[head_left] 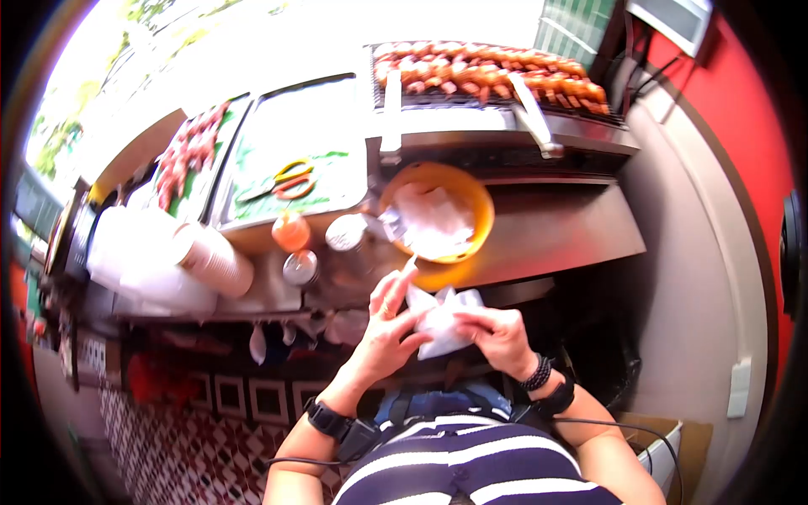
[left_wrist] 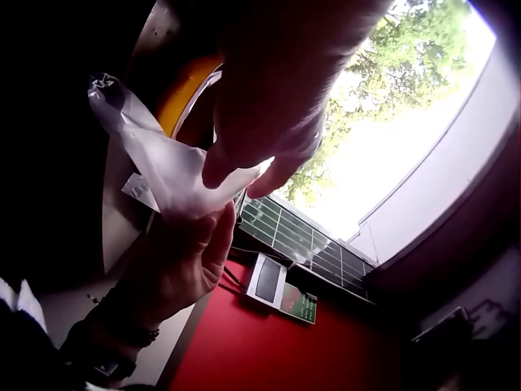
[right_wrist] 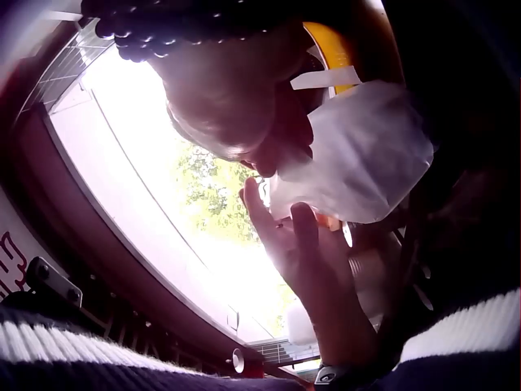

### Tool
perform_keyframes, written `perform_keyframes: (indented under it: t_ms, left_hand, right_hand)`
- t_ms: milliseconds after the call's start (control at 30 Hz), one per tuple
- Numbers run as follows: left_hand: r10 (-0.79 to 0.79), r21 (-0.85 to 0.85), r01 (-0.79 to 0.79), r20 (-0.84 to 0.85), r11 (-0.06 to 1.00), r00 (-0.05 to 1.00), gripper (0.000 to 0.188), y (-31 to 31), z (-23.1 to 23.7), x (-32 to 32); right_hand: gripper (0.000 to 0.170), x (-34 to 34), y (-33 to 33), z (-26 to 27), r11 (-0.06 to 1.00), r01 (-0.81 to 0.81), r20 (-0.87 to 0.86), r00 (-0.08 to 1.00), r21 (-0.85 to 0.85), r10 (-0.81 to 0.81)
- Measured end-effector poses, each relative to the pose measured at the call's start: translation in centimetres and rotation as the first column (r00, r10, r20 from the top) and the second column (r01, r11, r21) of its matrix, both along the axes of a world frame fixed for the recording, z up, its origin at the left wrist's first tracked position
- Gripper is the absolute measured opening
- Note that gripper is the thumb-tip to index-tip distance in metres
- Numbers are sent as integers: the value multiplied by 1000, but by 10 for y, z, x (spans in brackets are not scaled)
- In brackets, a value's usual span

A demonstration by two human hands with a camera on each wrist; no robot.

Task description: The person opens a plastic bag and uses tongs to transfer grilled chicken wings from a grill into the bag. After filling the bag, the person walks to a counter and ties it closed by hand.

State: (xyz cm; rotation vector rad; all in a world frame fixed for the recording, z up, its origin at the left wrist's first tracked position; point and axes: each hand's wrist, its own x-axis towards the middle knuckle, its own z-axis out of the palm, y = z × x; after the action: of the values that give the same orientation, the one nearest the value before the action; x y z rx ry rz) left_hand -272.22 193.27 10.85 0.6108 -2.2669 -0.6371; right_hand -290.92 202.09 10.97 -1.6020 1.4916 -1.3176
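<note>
A translucent white plastic bag (head_left: pixel 442 326) is held in front of the striped shirt, at the counter's edge. My left hand (head_left: pixel 387 332) pinches its left side between thumb and fingers, one finger pointing up and away. On the other side my right hand (head_left: pixel 498 338) grips the bag's top edge, thumb and fingers bent. Seen from the left wrist, the bag (left_wrist: pixel 175 167) stretches between both hands, with a twisted corner at upper left. From the right wrist, its wide body (right_wrist: pixel 366 155) hangs beside the fingers. Just beyond stands a yellow bowl (head_left: pixel 481 210) of white, bag-like material.
Skewered meat (head_left: pixel 480 71) lies on a grill at the back. A tray (head_left: pixel 278 105) with scissors (head_left: pixel 290 181) stands at left, near raw skewers (head_left: pixel 194 147). Stacked cups (head_left: pixel 215 257) and small jars (head_left: pixel 300 268) line the counter. A red and white wall (head_left: pixel 715 168) bounds the right.
</note>
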Motion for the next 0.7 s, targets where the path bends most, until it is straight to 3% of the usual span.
perform_keyframes:
  t_ms: [33,133,233,267,333,400,433,467,567,600,667,700]
  left_hand:
    - [-112,12,112,61,994,992,30,-6,0,-5]
    - [-293,-17,294,63,956,954,23,-18,8,-18]
    - [-463,203,479,-123,854,878,18,-18,21,-29]
    - [-505,287,536,-180,794,844,17,-17,21,-31]
    - [-442,506,538,-306,674,843,18,-9,17,-41]
    - [-342,703,359,-174,614,924,17,-5,32,-42]
    - [-360,512,406,-192,757,913,17,-6,33,-46]
    - [-377,466,410,-166,784,911,17,-8,36,-47]
    - [-459,376,464,-109,802,882,16,-11,53,-47]
    - [-496,298,499,-91,814,863,16,-14,57,-47]
    - [-519,214,523,-77,825,851,15,-16,60,-47]
    - [-505,211,512,-86,833,859,15,-15,61,-47]
  right_hand:
    - [20,-3,5,8,1000,2,-13,1000,2,-2]
    - [18,-12,20,7,989,124,-40,991,-75,-127]
    - [12,-20,39,16,943,324,-41,944,-71,-327]
    - [11,-22,45,23,917,378,-116,912,-128,-392]
    - [10,-29,57,32,878,440,-239,847,-187,-475]
    - [8,-39,71,34,869,456,-293,819,-191,-494]
    - [8,-47,78,35,865,473,-271,822,-167,-501]
    - [8,-52,82,36,862,487,-249,825,-141,-508]
    - [18,-56,82,78,804,501,-399,699,-319,-594]
    - [27,-56,77,92,843,432,-510,672,-320,-538]
    - [26,-50,47,100,920,188,-461,820,-344,-339]
    - [32,-47,38,93,978,49,-433,891,-204,-135]
